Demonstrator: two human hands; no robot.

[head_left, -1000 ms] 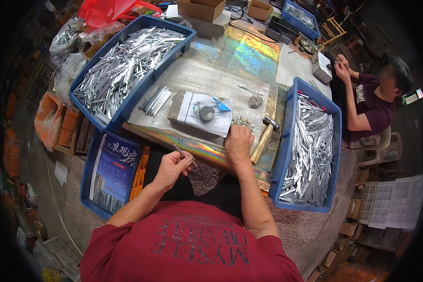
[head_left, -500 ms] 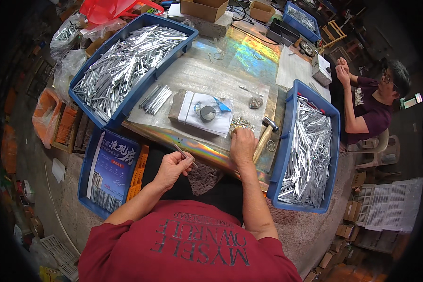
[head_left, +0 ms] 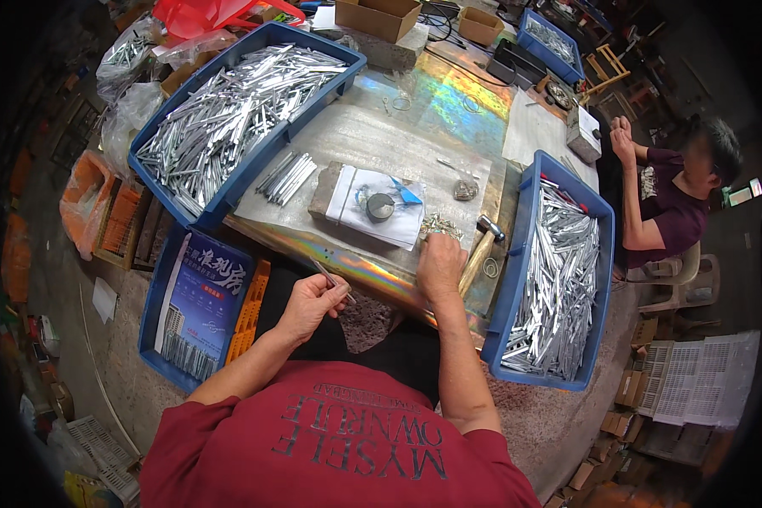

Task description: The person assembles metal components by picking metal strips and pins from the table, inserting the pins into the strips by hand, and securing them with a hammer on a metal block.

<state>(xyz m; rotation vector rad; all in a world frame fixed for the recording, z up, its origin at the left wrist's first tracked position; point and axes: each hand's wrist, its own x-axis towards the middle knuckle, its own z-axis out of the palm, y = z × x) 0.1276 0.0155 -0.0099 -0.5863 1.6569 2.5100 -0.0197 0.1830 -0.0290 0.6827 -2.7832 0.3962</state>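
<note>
My left hand point(head_left: 313, 306) is closed in a pinch on a thin metal strip point(head_left: 322, 273), in front of the table's near edge. My right hand point(head_left: 440, 267) reaches over that edge, fingers curled down at a small pile of brass-coloured parts point(head_left: 440, 225). Its fingertips are hidden, so what they pinch cannot be made out. Close by on the right lies a hammer point(head_left: 476, 261) with a wooden handle. Left of the pile, a small grey cup-like cylinder point(head_left: 379, 207) stands on white paper point(head_left: 344, 200) over a block. Several metal strips point(head_left: 286, 178) lie side by side farther left.
Blue bins full of metal strips stand at the left point(head_left: 222, 201) and right point(head_left: 603, 279). A lower blue bin point(head_left: 150, 339) holds a printed sheet and upright strips. A small clear bag point(head_left: 465, 190) lies on the table. Another person point(head_left: 669, 199) sits at the right.
The view has shifted slightly, so the table and bins appear a little farther right. Both hands keep nearly the same pose, the left still pinching the strip, the right still at the pile.
</note>
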